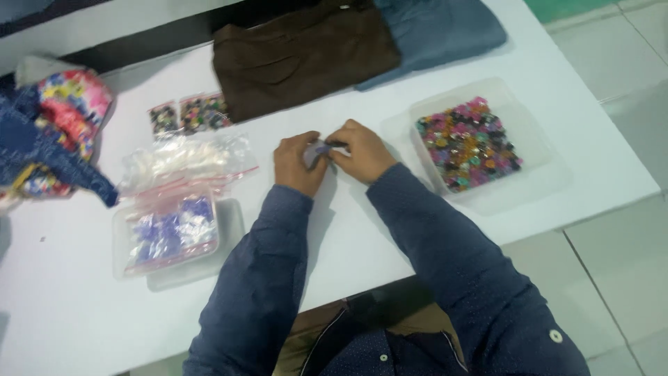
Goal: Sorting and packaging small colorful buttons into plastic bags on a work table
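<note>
Both hands meet at the middle of the white surface (362, 230). The left hand (299, 163) and right hand (360, 152) pinch 1 small purple piece (321, 148) between their fingertips. Just right of them sits a clear tray (536, 174) filled with mixed coloured beads (467, 143). To the left, a clear box (229, 223) carries zip bags of purple beads (174, 230) and white pieces (177, 159). Far across lie folded brown cloth (306, 56) and blue cloth (438, 28).
</note>
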